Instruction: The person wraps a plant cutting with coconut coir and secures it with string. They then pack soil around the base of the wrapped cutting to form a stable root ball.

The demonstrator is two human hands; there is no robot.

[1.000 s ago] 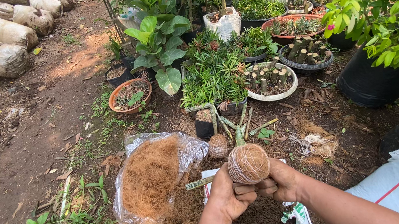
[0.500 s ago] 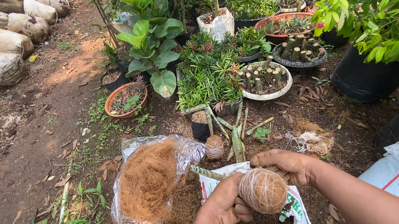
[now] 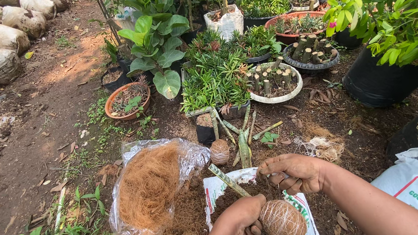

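At lower centre, a fibre-wrapped ball [image 3: 282, 223] with a green cutting [image 3: 228, 180] is gripped by left hand [image 3: 242, 219]; right hand [image 3: 293, 173] fingers are closed on thin string. The wrapping could loosen if string slips.

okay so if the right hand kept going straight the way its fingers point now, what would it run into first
The right hand points leftward. Likely the green-and-white striped cutting stem rising from the round twine-wrapped fibre ball held in the left hand comes first, with the clear plastic bag of brown coconut fibre beyond it. Depth is unclear.
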